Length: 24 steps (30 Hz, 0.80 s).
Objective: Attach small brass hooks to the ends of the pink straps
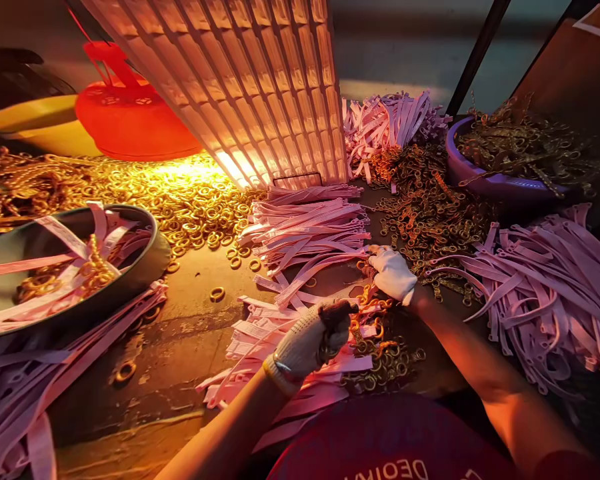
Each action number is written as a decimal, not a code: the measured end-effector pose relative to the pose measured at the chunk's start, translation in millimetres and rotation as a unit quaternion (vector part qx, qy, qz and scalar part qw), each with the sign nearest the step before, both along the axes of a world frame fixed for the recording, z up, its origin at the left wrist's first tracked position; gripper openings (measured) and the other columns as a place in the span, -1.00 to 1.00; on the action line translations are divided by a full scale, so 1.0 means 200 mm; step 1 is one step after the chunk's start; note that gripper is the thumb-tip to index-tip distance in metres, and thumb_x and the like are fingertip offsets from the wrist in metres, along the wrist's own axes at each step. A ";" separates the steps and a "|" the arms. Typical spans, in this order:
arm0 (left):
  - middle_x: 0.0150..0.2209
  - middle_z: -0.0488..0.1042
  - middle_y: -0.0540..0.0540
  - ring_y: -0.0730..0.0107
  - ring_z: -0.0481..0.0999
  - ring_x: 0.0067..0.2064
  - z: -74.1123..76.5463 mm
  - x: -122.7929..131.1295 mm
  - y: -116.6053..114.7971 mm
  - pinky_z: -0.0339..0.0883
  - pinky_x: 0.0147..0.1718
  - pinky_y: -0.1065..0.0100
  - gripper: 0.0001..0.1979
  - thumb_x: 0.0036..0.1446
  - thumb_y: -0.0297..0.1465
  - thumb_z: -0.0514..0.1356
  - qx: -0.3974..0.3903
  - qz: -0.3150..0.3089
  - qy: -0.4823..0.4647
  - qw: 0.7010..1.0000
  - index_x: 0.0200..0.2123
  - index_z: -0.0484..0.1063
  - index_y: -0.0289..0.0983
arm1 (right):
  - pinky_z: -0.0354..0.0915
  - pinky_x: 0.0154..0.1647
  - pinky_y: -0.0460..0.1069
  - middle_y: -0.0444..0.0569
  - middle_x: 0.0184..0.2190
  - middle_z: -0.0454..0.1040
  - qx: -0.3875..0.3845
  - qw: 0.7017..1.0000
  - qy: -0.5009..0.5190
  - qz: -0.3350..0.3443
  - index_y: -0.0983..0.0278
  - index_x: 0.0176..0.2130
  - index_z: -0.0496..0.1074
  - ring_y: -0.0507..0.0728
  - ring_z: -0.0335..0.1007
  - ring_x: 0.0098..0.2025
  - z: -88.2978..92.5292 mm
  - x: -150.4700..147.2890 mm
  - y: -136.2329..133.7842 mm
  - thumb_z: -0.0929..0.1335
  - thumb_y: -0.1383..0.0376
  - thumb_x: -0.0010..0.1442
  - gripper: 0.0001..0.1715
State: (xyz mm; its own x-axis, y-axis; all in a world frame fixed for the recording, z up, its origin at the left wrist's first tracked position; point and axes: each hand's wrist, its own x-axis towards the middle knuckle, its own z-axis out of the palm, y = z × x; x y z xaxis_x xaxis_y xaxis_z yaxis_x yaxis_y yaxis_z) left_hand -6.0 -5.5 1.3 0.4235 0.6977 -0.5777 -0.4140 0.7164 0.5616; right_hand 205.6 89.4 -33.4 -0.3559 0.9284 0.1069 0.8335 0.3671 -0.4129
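Observation:
My left hand [313, 337], in a pale knitted glove with dark, soiled fingertips, is curled closed above a heap of pink straps [260, 333]. What its fingers hold is hidden. My right hand [393, 275] wears a white glove and reaches forward, its fingers pinched at the end of a pink strap [313, 267]. That strap lies along the front of a stacked bundle of pink straps [310, 223]. Between and below my hands are loose brass-coloured rings [380, 360] and small metal pieces.
Gold rings [195, 207] spread under a bright red lamp [130, 120] beside a translucent ribbed panel [260, 80]. A bowl [160, 250] of straps and chain stands left. At right are clasp pieces [435, 207], a purple basin [500, 183] of chains and more pink straps [555, 287].

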 end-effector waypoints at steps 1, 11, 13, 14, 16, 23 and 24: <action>-0.61 0.26 0.09 0.69 0.18 -0.67 0.00 0.00 -0.01 0.01 -0.76 0.64 -0.74 0.03 -0.30 0.39 0.011 -0.003 0.013 1.000 -0.34 0.49 -0.38 | 0.25 0.15 0.12 0.23 0.05 0.51 -0.013 1.000 0.004 -0.004 0.36 -0.25 0.55 0.32 0.38 0.09 -0.02 -0.01 0.02 0.39 0.56 -0.03 -0.70; -0.46 0.53 -0.11 0.66 0.30 -0.63 0.01 -0.12 -0.06 0.14 -0.68 0.60 -0.63 -0.11 -0.39 0.44 0.049 0.044 0.103 0.992 -0.19 0.58 -0.41 | 0.36 -0.35 -0.03 -0.06 -0.35 0.60 -0.265 0.775 0.568 -0.075 0.24 -0.28 0.58 0.06 0.44 -0.40 0.06 0.02 -0.16 0.53 -0.04 0.01 -0.56; -0.42 0.55 -0.13 0.66 0.25 -0.65 0.02 -0.13 -0.07 0.08 -0.70 0.56 -0.65 -0.03 -0.33 0.39 0.120 0.046 0.131 0.983 -0.17 0.57 -0.40 | 0.36 -0.35 -0.04 -0.09 -0.36 0.60 -0.289 0.741 0.601 -0.077 0.23 -0.30 0.59 0.05 0.44 -0.41 0.10 0.01 -0.22 0.56 0.01 -0.02 -0.61; -0.41 0.55 -0.12 0.65 0.24 -0.65 0.04 -0.12 -0.07 0.07 -0.70 0.54 -0.66 0.03 -0.31 0.36 0.165 0.049 0.148 0.974 -0.15 0.57 -0.39 | 0.38 -0.34 -0.03 -0.09 -0.36 0.61 -0.300 0.732 0.607 -0.075 0.22 -0.31 0.60 0.05 0.45 -0.40 0.12 0.00 -0.25 0.56 0.02 -0.02 -0.63; -0.47 0.51 -0.07 0.61 0.23 -0.62 0.07 -0.11 -0.07 0.10 -0.66 0.51 -0.66 0.13 -0.29 0.28 0.259 0.052 0.205 0.942 -0.09 0.57 -0.38 | 0.40 -0.30 -0.01 -0.07 -0.35 0.61 -0.311 0.728 0.608 -0.060 0.23 -0.32 0.61 0.08 0.47 -0.36 0.16 -0.03 -0.31 0.56 0.01 0.00 -0.63; -0.48 0.49 -0.02 0.49 0.32 -0.54 0.11 -0.06 -0.08 0.22 -0.54 0.46 -0.63 0.23 -0.34 0.16 0.441 -0.047 0.379 0.812 0.06 0.54 -0.29 | 0.36 -0.19 0.01 -0.04 -0.30 0.55 -0.265 0.828 0.490 0.071 0.26 -0.21 0.57 0.11 0.44 -0.25 0.34 -0.13 -0.51 0.43 0.07 0.26 -0.69; -0.47 0.49 -0.03 0.48 0.32 -0.54 0.10 -0.06 -0.09 0.21 -0.54 0.46 -0.69 0.23 -0.32 0.17 0.432 -0.052 0.376 0.818 -0.03 0.58 -0.29 | 0.35 -0.15 0.02 -0.02 -0.28 0.54 -0.213 0.861 0.453 0.090 0.26 -0.22 0.56 0.12 0.42 -0.21 0.36 -0.12 -0.53 0.40 0.08 0.29 -0.70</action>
State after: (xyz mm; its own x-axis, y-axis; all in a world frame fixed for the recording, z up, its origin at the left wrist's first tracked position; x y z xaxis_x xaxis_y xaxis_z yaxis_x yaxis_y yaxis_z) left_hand -17.6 -23.4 22.0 0.2575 0.9662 -0.0115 0.3188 -0.0737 0.9450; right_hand 181.1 -16.1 38.4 -0.4473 0.8908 0.0806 0.0433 0.1115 -0.9928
